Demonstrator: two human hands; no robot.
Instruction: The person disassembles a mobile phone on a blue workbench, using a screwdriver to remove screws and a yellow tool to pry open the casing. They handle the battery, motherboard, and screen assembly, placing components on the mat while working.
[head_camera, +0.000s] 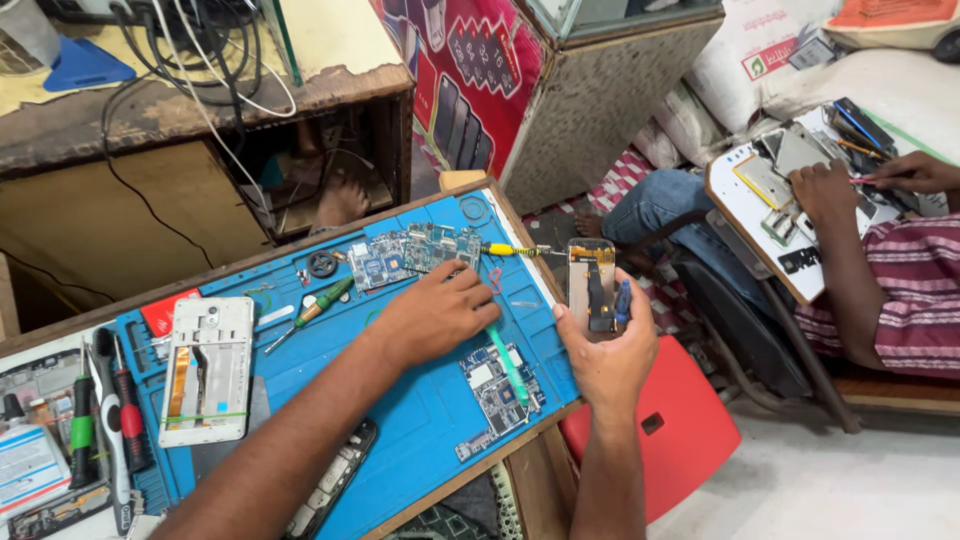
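Note:
My right hand (607, 352) holds an opened phone body (590, 283) upright past the right edge of the blue work mat (420, 430). A small blue-handled screwdriver (623, 300) is pinned against the phone by the same hand. My left hand (435, 315) rests knuckles-up on the mat, fingers curled over a thin green pry tool (510, 368). The tool's tip lies across a loose circuit board (500, 388). Two more circuit boards (415, 250) lie just beyond the left hand.
A white phone frame (205, 365), green screwdriver (322, 302), yellow-handled screwdriver (510, 250), black phone (335, 478) and left-edge hand tools (100, 425) surround the mat. A red stool (680, 425) stands below right. A seated co-worker's hands (825, 190) work on a lap board (765, 225).

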